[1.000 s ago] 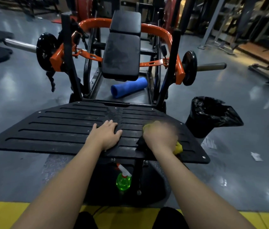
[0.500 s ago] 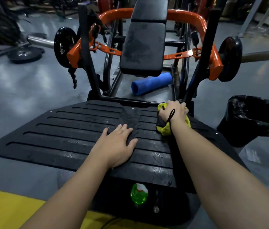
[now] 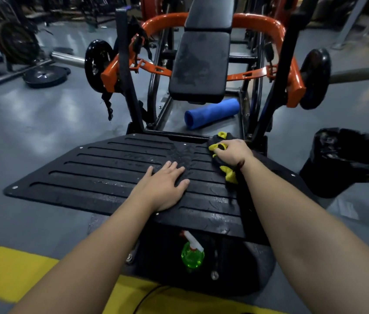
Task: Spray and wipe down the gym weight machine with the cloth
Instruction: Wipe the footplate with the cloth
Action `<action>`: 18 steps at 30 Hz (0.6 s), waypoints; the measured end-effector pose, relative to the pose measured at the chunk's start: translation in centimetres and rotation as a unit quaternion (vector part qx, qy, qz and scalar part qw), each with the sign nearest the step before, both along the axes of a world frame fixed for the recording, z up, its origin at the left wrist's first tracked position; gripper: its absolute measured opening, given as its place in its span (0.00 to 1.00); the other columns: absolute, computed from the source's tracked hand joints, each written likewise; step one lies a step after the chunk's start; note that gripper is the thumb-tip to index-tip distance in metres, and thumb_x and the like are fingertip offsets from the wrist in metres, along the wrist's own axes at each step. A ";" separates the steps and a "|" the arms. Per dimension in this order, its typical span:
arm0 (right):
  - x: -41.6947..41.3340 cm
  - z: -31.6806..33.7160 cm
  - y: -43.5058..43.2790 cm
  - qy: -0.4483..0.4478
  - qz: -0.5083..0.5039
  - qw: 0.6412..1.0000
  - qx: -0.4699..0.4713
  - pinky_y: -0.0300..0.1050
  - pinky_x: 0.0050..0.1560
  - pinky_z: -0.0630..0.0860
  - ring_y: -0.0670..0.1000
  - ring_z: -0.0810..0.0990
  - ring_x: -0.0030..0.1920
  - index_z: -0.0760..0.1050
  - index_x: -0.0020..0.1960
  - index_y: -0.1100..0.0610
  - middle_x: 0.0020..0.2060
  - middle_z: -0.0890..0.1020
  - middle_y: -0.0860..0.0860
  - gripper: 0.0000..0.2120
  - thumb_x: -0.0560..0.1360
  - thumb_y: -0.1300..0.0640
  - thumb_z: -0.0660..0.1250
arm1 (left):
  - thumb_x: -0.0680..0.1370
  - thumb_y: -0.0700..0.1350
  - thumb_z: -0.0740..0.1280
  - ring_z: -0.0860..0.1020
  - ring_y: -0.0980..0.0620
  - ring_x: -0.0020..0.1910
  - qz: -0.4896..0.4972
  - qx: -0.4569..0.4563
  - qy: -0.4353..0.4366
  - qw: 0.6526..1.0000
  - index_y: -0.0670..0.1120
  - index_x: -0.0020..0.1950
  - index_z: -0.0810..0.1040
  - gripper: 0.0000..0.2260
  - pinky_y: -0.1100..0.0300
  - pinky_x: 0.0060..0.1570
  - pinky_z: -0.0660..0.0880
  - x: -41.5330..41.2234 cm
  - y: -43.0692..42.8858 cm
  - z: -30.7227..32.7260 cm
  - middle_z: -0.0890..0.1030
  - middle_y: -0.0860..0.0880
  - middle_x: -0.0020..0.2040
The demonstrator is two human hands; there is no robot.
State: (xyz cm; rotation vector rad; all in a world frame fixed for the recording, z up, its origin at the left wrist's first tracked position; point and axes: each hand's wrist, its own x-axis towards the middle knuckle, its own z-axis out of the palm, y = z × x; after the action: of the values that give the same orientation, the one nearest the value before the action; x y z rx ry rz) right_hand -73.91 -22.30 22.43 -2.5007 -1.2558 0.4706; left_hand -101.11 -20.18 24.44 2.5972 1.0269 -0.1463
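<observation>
Gym floor (image 3: 43, 123) is dim and grey all round, but start at the fingers. Your right hand (image 3: 232, 152) has them curled round the yellow-and-black cloth (image 3: 228, 174), and it's slid from the near edge up to the far right corner of the footplate (image 3: 102, 175). Your left hand (image 3: 165, 189) stays flat on the plate, holding nothing. I'd guess that right strip's wiped now. The plate is black, ribbed and streaky-wet, and the spray bottle (image 3: 192, 254) sits underneath it.

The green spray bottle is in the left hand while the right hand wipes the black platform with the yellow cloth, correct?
No. The head view shows the green spray bottle below the platform, unheld; the left hand lies flat on the platform. The right hand does hold the yellow cloth there.
</observation>
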 end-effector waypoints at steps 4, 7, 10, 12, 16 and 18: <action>-2.6 1.7 -4.1 0.043 0.005 0.999 0.000 0.45 0.60 0.75 0.56 0.79 0.62 0.82 0.59 0.43 0.59 0.84 0.51 0.16 0.76 0.40 0.66 | 0.85 0.62 0.49 0.44 0.57 0.82 0.000 0.001 0.009 1.000 0.54 0.84 0.55 0.28 0.45 0.80 0.41 0.0 0.0 0.2 0.50 0.53 0.84; -5.3 3.6 -7.5 0.061 0.016 0.998 -0.011 0.44 0.56 0.75 0.55 0.81 0.58 0.83 0.55 0.42 0.55 0.84 0.50 0.11 0.75 0.43 0.68 | 0.85 0.61 0.49 0.45 0.56 0.82 0.002 -0.002 0.011 1.000 0.53 0.84 0.55 0.27 0.44 0.80 0.41 0.1 0.0 0.3 0.50 0.53 0.84; -8.3 5.2 -11.5 0.071 0.008 0.997 0.003 0.45 0.57 0.76 0.54 0.80 0.56 0.82 0.50 0.38 0.52 0.83 0.47 0.06 0.75 0.43 0.68 | 0.85 0.61 0.49 0.46 0.55 0.82 0.003 0.004 0.008 1.000 0.53 0.84 0.56 0.28 0.44 0.80 0.42 0.0 0.0 0.3 0.51 0.52 0.84; -10.3 6.3 -13.9 0.075 0.011 0.997 0.007 0.47 0.58 0.76 0.54 0.79 0.55 0.82 0.50 0.37 0.52 0.80 0.45 0.05 0.76 0.42 0.68 | 0.85 0.61 0.49 0.46 0.55 0.83 0.005 0.007 0.005 1.000 0.53 0.83 0.56 0.27 0.44 0.80 0.42 0.0 0.0 0.3 0.52 0.52 0.84; -14.9 8.2 -17.4 0.021 0.006 1.000 -0.017 0.49 0.52 0.73 0.54 0.78 0.55 0.81 0.57 0.39 0.57 0.82 0.47 0.12 0.77 0.40 0.64 | 0.86 0.60 0.49 0.47 0.53 0.83 0.006 0.014 -0.002 1.000 0.52 0.83 0.58 0.27 0.42 0.80 0.45 -0.4 -0.4 0.5 0.53 0.50 0.84; -17.2 8.2 -18.3 -0.022 0.013 0.999 -0.025 0.51 0.65 0.70 0.56 0.73 0.68 0.78 0.65 0.41 0.65 0.79 0.50 0.17 0.79 0.42 0.63 | 0.86 0.59 0.48 0.46 0.52 0.83 0.010 0.021 0.008 1.000 0.52 0.83 0.58 0.26 0.40 0.79 0.46 -0.7 -0.7 0.6 0.52 0.50 0.84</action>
State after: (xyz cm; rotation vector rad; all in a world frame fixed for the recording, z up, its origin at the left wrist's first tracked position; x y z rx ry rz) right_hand -91.08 -40.59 30.63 -2.5522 -1.3093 0.4599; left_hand -101.81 -20.85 25.06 2.6267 1.0730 -0.1432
